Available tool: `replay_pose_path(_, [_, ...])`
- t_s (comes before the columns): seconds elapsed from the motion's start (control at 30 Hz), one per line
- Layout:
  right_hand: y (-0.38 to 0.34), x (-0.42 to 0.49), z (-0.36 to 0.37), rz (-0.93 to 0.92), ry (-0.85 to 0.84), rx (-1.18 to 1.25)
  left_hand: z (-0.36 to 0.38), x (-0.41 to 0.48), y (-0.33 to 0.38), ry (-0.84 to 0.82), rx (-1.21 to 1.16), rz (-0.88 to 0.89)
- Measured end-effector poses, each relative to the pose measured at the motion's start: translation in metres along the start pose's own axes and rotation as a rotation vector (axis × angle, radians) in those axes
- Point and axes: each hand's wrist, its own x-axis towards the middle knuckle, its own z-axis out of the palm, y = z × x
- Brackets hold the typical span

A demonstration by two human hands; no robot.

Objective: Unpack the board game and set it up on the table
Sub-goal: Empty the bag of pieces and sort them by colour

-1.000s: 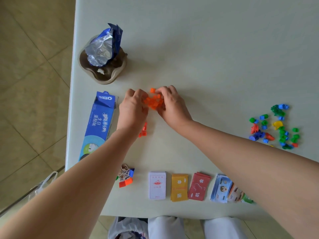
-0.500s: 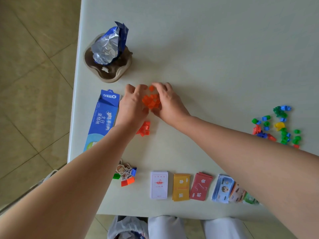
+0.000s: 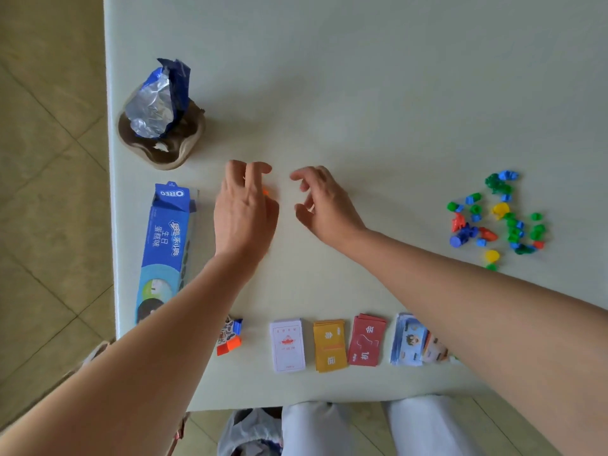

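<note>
My left hand [image 3: 245, 209] lies palm down on the pale table [image 3: 362, 93], fingers stretched forward over the orange plastic pieces [image 3: 265, 192]; only a sliver of orange shows at its edge. A short gap to the right, my right hand [image 3: 324, 205] hovers with loosely curled fingers and holds nothing. Along the near edge lie a white card deck [image 3: 287, 344], a yellow deck [image 3: 330, 344], a red deck [image 3: 367, 339] and blue notes [image 3: 408, 340]. Character tokens on coloured stands [image 3: 230, 335] lie beside my left forearm.
A heap of small green, blue, red and yellow pieces [image 3: 500, 218] sits at the right. A blue Oreo box [image 3: 167, 245] lies along the left edge. Behind it a foil wrapper [image 3: 158, 103] stands in a brown dish [image 3: 164, 156]. The table's left edge is close.
Both hands were cupped together round the orange pile. They have parted: the right hand has drawn away to the right, and the left hand now covers the pieces.
</note>
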Motion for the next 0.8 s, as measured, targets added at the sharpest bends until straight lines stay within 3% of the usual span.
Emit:
replay_pose_path(0.1, [0.038,-0.025,-0.035,0.072,0.072,-0.012,0.016,-0.001,0.041,-0.073,-0.037,0.119])
replay_pose_path(0.23, [0.098,-0.063,-0.088,0.186,0.202,-0.046,0.056,-0.004,0.111,-0.294,-0.054,0.174])
replay_pose_path(0.37, [0.155,-0.11,-0.135,0.316,0.327,-0.034,0.098,-0.016,0.179,-0.41,-0.05,0.239])
replay_pose_path(0.6, [0.24,-0.183,-0.187,0.599,0.49,-0.116,0.152,-0.032,0.264,-0.444,0.093,0.266])
replay_pose_path(0.8, [0.278,-0.183,-0.181,0.762,0.529,0.048,0.171,-0.034,0.277,-0.452,0.14,0.248])
